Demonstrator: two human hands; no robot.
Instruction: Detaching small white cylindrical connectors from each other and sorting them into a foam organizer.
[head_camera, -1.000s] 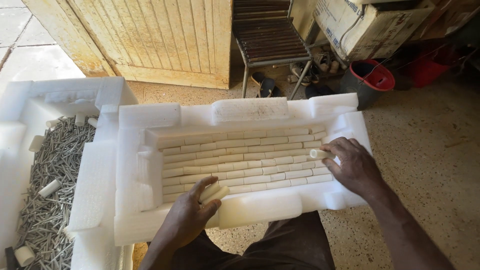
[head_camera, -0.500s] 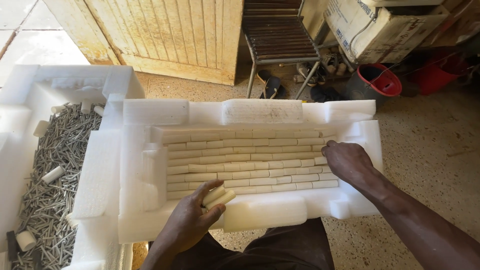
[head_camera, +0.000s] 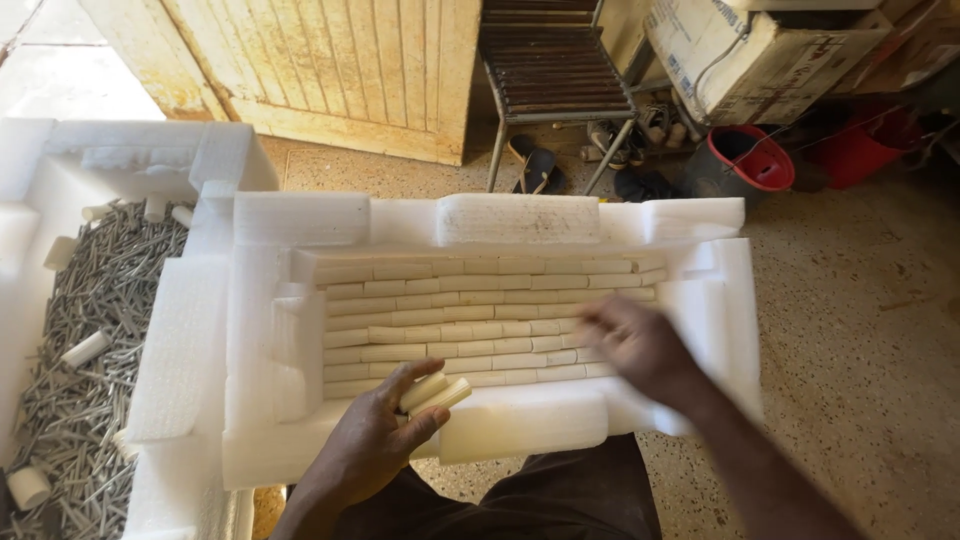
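Observation:
A white foam tray (head_camera: 270, 230) lies in front of me, its recess filled with rows of pale cream sticks (head_camera: 470, 315) laid side by side. My left hand (head_camera: 375, 440) rests on the tray's near rim and grips two or three of these cream sticks (head_camera: 432, 393) between thumb and fingers. My right hand (head_camera: 640, 348) is blurred with motion over the right end of the rows, fingers spread low over the sticks. Whether it holds a stick is hidden by the blur.
A second foam tray (head_camera: 40, 160) at the left holds a heap of thin grey sticks (head_camera: 85, 340) and a few cream pieces. Beyond stand a slatted metal chair (head_camera: 555, 70), a wooden door (head_camera: 330, 70), a red bucket (head_camera: 745, 160), sandals and a cardboard box (head_camera: 760, 50).
My right hand has slid from the right edge of the rows leftward and down towards the middle. The left hand keeps its sticks on the near rim. The view has shifted slightly.

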